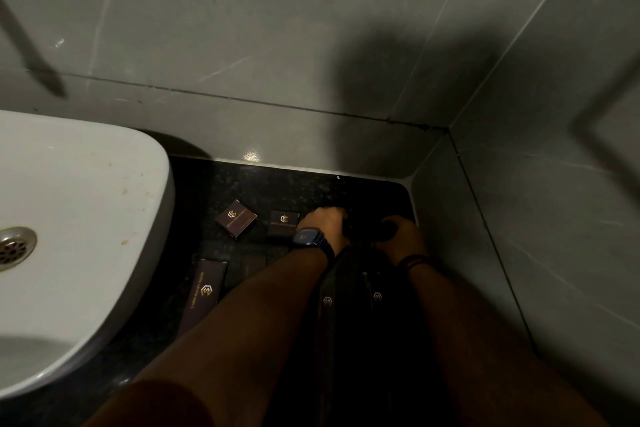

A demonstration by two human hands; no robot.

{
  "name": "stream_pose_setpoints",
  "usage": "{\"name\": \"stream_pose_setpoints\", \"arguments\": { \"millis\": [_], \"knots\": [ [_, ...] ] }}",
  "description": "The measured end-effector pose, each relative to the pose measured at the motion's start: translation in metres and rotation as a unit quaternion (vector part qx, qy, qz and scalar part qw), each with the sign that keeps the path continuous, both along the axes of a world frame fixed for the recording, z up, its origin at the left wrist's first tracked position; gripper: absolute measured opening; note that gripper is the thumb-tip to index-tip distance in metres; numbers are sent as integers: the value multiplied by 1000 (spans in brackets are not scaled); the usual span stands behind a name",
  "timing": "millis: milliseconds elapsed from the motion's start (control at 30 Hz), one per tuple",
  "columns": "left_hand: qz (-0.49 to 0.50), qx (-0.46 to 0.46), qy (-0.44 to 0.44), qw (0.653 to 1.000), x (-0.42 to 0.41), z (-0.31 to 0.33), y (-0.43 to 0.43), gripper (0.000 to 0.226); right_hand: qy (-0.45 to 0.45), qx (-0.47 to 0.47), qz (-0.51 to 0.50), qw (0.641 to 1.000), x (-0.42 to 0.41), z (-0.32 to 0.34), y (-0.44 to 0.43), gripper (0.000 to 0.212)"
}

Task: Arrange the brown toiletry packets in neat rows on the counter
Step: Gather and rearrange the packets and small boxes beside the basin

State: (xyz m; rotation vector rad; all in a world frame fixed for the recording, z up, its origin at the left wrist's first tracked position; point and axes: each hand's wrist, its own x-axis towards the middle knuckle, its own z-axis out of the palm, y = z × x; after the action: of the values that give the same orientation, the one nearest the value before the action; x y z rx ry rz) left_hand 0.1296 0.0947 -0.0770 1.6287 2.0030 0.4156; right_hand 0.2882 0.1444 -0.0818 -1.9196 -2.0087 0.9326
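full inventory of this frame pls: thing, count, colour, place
square packets: 2 seen, brown with gold logo, on the counter between sink and left hand; the left one is skewed
long packet: 1, brown with gold logo, lying beside the sink's front right edge
dark items with logos: count unclear, between the forearms, too dark to identify
counter: 1, black speckled, in the wall corner
sink: 1, white, left, metal drain
wall tiles: grey, behind and right
watch: 1, dark, left wrist
wristband: 1, dark, right wrist
left hand: curled on something dark
right hand: curled on something dark
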Motion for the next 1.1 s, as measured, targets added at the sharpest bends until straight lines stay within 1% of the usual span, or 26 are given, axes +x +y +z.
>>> {"name": "stream_pose_setpoints", "arguments": {
  "millis": [67,100,167,233,267,367,400,467,500,600,700,767,833,933,1000,1100],
  "knots": [
    [-6,0,2,1000,-3,3,-1,52,-12,-3,2,1000,0,2,-1,34],
    [-10,1,4,1000,-5,6,-2,58,-19,-3,5,1000,0,3,-2,41],
    [-12,10,-4,1000,-11,12,-6,65,-27,-6,9,1000,0,9,-4,64],
    [-1,40,-9,999,-22,23,-14,66,-16,9,9,1000,-3,16,-6,81],
    [8,63,-3,998,-32,30,-17,64,-10,30,6,999,-6,21,-7,83],
    [47,125,26,991,-75,56,-28,45,-13,134,7,991,-28,43,-16,78],
    [57,134,38,989,-90,62,-30,39,-29,166,13,986,-37,48,-18,74],
    [60,120,76,988,-117,70,-31,33,-80,210,31,974,-52,53,-20,69],
    [53,92,104,989,-128,73,-32,33,-95,218,51,970,-60,54,-22,67],
    [17,-35,182,983,-158,76,-33,44,-93,218,157,959,-90,51,-28,62],
    [4,-113,195,974,-170,66,-36,50,-144,190,246,939,-119,41,-32,67],
    [14,-134,195,972,-168,52,-35,50,-175,161,273,932,-131,33,-33,72],
    [24,-153,194,969,-162,40,-33,55,-187,140,288,929,-139,26,-32,70],
    [39,-169,182,968,-157,26,-29,66,-210,118,311,919,-145,19,-28,63],
    [42,-171,173,969,-157,21,-28,64,-216,114,316,917,-146,17,-26,55],
    [7,-182,167,969,-159,22,-28,57,-221,113,322,914,-147,13,-23,44]
  ]
}}
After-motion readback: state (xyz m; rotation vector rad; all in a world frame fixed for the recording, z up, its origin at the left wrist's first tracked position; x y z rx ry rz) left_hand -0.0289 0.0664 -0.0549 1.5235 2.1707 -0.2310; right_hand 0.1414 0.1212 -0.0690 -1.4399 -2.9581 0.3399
